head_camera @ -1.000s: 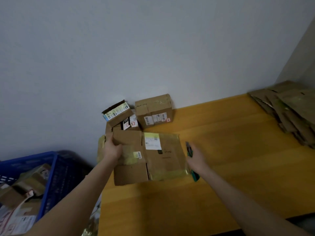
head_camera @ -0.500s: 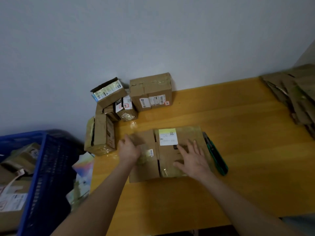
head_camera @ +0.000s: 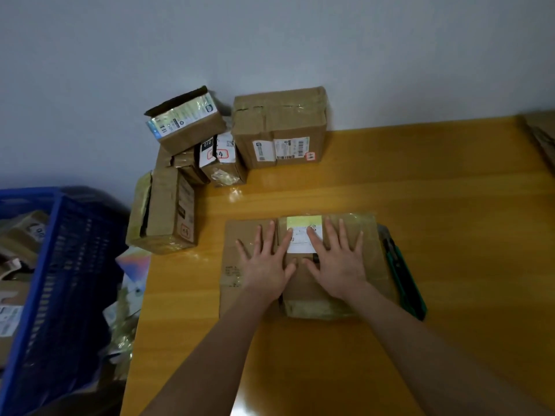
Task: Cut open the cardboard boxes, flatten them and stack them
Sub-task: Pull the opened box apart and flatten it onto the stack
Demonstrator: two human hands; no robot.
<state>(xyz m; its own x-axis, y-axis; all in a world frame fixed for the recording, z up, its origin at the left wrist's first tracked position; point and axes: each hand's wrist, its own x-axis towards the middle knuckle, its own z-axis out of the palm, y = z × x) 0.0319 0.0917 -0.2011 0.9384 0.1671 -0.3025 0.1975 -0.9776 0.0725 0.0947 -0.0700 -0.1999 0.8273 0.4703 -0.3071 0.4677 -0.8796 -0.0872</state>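
Note:
A flattened cardboard box (head_camera: pixel 237 274) with a white and yellow label lies on the wooden table (head_camera: pixel 450 205) in front of me. My left hand (head_camera: pixel 265 262) and my right hand (head_camera: pixel 338 261) press down flat on it side by side, fingers spread and straight. A green utility knife (head_camera: pixel 404 276) lies on the table just right of the box, touched by neither hand. A stack of flattened cardboard (head_camera: pixel 540 133) shows at the far right edge.
Several taped boxes are piled at the table's back left by the wall: a large one (head_camera: pixel 279 127), a tilted one (head_camera: pixel 186 120), and one standing on end (head_camera: pixel 163 211) at the left edge. A blue crate (head_camera: pixel 57 265) with packaging stands left of the table.
My right hand let go of the knife, which now lies beside the box. Both hands moved onto the box's middle and press it flat. The view has tilted down.

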